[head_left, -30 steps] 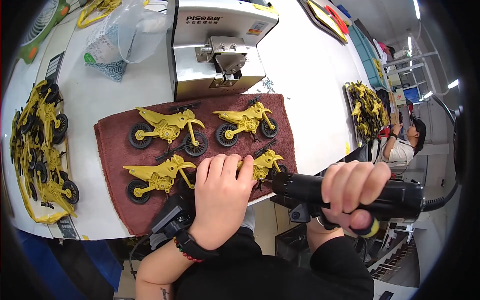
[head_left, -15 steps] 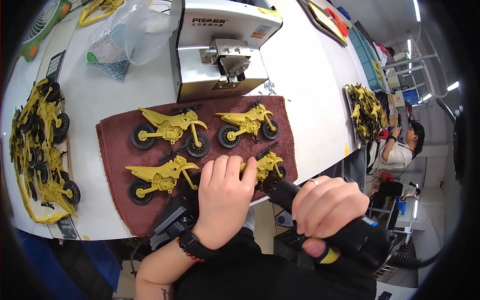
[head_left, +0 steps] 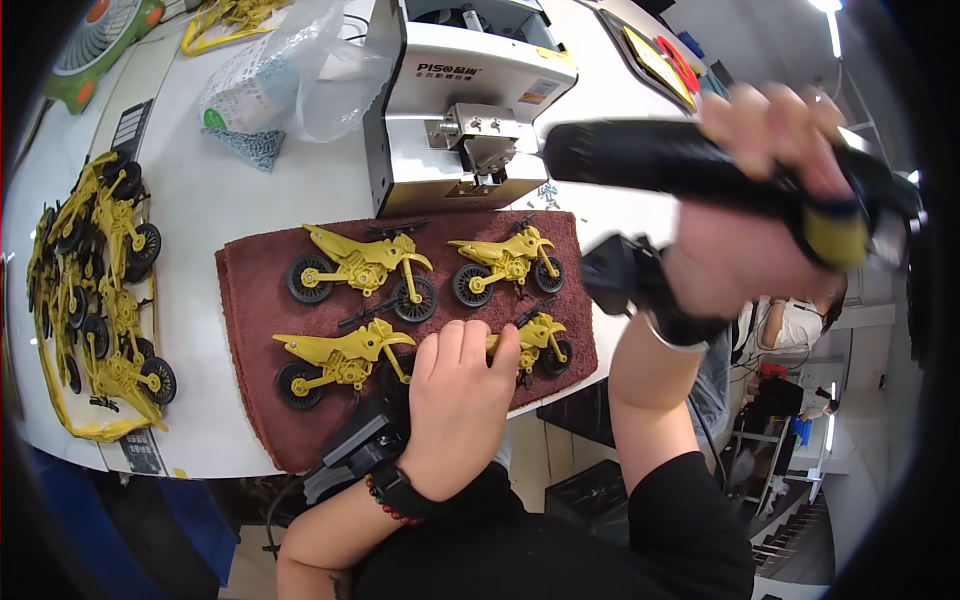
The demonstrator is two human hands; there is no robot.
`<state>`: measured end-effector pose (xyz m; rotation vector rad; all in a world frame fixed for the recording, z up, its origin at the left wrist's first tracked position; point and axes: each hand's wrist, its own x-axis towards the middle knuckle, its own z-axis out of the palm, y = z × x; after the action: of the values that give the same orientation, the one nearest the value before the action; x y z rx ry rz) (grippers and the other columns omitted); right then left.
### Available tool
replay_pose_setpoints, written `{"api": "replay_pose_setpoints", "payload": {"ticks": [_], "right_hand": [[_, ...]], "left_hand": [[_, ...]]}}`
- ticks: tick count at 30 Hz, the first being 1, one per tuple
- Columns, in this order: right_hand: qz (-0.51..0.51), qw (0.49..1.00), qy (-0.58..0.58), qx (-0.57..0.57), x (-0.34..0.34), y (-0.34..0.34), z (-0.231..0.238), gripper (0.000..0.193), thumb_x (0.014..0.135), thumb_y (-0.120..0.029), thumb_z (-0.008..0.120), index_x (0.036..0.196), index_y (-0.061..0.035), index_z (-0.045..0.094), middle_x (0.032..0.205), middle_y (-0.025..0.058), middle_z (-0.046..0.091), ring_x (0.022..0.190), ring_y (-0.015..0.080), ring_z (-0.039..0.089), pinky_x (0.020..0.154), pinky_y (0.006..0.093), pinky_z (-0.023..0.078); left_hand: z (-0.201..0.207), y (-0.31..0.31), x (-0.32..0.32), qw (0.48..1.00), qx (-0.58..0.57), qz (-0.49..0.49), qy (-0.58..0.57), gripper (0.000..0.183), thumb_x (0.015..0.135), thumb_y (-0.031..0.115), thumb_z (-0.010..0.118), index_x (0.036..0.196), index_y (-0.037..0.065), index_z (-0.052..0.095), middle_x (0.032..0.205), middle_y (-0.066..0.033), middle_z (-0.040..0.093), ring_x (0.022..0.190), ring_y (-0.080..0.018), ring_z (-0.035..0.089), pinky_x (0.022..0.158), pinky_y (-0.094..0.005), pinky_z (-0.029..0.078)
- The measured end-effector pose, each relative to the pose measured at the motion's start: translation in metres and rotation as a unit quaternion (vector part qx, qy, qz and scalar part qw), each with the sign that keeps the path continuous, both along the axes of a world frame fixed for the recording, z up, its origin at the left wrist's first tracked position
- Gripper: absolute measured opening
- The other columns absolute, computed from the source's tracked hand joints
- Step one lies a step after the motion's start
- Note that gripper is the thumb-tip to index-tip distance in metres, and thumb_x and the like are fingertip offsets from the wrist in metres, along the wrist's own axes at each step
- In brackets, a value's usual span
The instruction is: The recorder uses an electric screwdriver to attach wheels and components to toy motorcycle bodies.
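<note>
Several yellow toy motorcycles with black wheels lie on a dark red cloth (head_left: 250,330). My left hand (head_left: 460,400) lies over the lower right motorcycle (head_left: 540,335), its fingers bent onto it; the thumb is hidden. An upper left motorcycle (head_left: 365,262), an upper right one (head_left: 505,262) and a lower left one (head_left: 340,355) lie around that hand. Raised at the right, my right hand (head_left: 750,230), blurred, is closed round a black electric screwdriver (head_left: 640,155). The tool's front end points left, beside the metal outlet of a silver screw feeder machine (head_left: 420,165).
A pile of yellow motorcycles (head_left: 100,290) fills a tray at the left. Behind the cloth are a clear bag of screws (head_left: 255,145) and a green fan (head_left: 100,45). Loose screws (head_left: 545,195) lie by the machine. Another person (head_left: 800,325) sits at the far right.
My right hand has lifted the screwdriver up and away from the lower right motorcycle to the machine's outlet. My left hand stays on that motorcycle. The whole view has shifted slightly.
</note>
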<state>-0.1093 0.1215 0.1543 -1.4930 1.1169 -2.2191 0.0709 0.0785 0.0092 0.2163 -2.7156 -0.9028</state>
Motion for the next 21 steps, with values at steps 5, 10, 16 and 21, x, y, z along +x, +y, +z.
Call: {"api": "replay_pose_setpoints", "payload": {"ticks": [5, 10, 16, 21], "right_hand": [[-0.089, 0.992, 0.022, 0.082, 0.016, -0.031, -0.021, 0.018, 0.078, -0.011, 0.053, 0.094, -0.0050, 0.048, 0.074, 0.0049, 0.046, 0.062, 0.0159, 0.045, 0.068, 0.0338, 0.039], [0.026, 0.990, -0.047, 0.129, 0.031, 0.019, -0.027, 0.029, 0.072, -0.005, 0.067, 0.090, -0.0079, 0.044, 0.068, 0.0035, 0.049, 0.056, 0.0158, 0.050, 0.060, 0.0323, 0.043], [-0.097, 0.986, -0.074, 0.117, 0.060, 0.071, -0.030, 0.033, 0.070, -0.005, 0.072, 0.088, -0.0075, 0.044, 0.065, 0.0039, 0.051, 0.053, 0.0168, 0.052, 0.056, 0.0332, 0.045], [-0.151, 0.968, -0.124, 0.159, 0.067, 0.062, -0.052, 0.031, 0.066, -0.005, 0.076, 0.080, -0.0080, 0.048, 0.061, 0.0033, 0.053, 0.051, 0.0158, 0.052, 0.056, 0.0323, 0.045]], "left_hand": [[-0.005, -0.003, 0.002, 1.000, -0.024, 0.016, 0.013, 0.044, 0.068, 0.017, 0.072, 0.109, 0.009, 0.059, 0.097, -0.0070, 0.051, 0.095, -0.0240, 0.048, 0.080, -0.0373, 0.037], [-0.004, -0.004, 0.001, 1.000, -0.008, 0.015, 0.007, 0.044, 0.068, 0.017, 0.072, 0.110, 0.009, 0.060, 0.095, -0.0071, 0.051, 0.093, -0.0237, 0.048, 0.080, -0.0373, 0.038], [0.003, -0.004, -0.003, 1.000, -0.016, 0.005, -0.012, 0.041, 0.068, 0.016, 0.071, 0.107, 0.009, 0.063, 0.093, -0.0067, 0.052, 0.092, -0.0233, 0.049, 0.078, -0.0367, 0.038], [-0.004, -0.004, -0.001, 1.000, -0.018, 0.017, -0.012, 0.040, 0.067, 0.016, 0.071, 0.106, 0.009, 0.064, 0.092, -0.0065, 0.052, 0.091, -0.0232, 0.049, 0.077, -0.0365, 0.038]]}}
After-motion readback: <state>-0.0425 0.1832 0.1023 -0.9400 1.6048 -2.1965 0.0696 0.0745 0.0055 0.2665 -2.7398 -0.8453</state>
